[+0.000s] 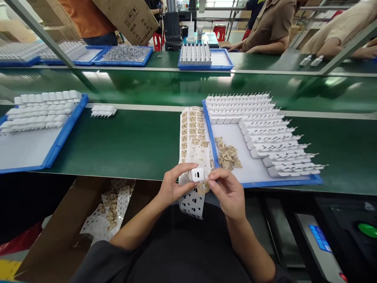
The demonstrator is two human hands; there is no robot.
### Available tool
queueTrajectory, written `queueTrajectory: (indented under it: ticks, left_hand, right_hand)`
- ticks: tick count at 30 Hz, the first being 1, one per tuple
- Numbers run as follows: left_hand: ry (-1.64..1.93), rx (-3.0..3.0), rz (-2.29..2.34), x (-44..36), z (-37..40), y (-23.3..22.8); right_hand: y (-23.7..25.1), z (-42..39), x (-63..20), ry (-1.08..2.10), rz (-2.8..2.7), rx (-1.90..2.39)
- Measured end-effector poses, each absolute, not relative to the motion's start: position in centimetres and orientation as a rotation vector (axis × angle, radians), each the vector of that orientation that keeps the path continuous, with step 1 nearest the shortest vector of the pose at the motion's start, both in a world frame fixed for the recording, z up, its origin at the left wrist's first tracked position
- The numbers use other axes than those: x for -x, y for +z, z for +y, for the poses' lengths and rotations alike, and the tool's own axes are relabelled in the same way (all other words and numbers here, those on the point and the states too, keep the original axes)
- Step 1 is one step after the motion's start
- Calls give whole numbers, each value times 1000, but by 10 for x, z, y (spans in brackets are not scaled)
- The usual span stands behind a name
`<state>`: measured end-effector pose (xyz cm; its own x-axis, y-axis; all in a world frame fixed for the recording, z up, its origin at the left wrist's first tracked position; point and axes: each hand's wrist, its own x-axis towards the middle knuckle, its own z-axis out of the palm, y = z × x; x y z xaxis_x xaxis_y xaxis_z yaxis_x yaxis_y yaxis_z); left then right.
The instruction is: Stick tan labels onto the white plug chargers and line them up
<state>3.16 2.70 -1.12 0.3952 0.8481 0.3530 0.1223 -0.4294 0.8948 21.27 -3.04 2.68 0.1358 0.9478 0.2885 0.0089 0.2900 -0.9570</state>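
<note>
Charger plug (197,174) — small, light, rigid, I'd judge — pinched by my left hand (172,186) at its sides; right hand (228,192) fingers pinch a tan sticker (203,188) beneath it.

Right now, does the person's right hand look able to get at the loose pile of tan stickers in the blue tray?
Probably yes. The right hand is just below the pile of tan stickers, with only the blue tray rim between; but its fingers are busy at the white charger.

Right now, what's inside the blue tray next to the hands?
The blue tray holds rows of white plug adapters and a heap of small tan stickers. Whatever lies under the rows is covered.
</note>
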Motion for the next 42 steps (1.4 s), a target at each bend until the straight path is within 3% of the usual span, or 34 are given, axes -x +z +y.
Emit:
queueTrajectory:
  ticks: [22, 31, 37, 39, 42]
  left_hand:
    - [1210, -1929, 779, -30, 21, 2]
    - [1316, -1979, 748, -32, 22, 8]
    - [1365, -1998, 762, -31, 21, 5]
    - [1398, -1989, 761, -32, 21, 4]
    - [1445, -1998, 760, -34, 20, 2]
  right_hand:
    - [28, -22, -198, 803, -1183, 1175]
    - [29, -22, -191, 519, -1343, 1273]
    - [34, -18, -189, 109, -1546, 1250]
    - [34, -17, -192, 162, -1471, 1307]
    - [30, -15, -196, 616, -1286, 1248]
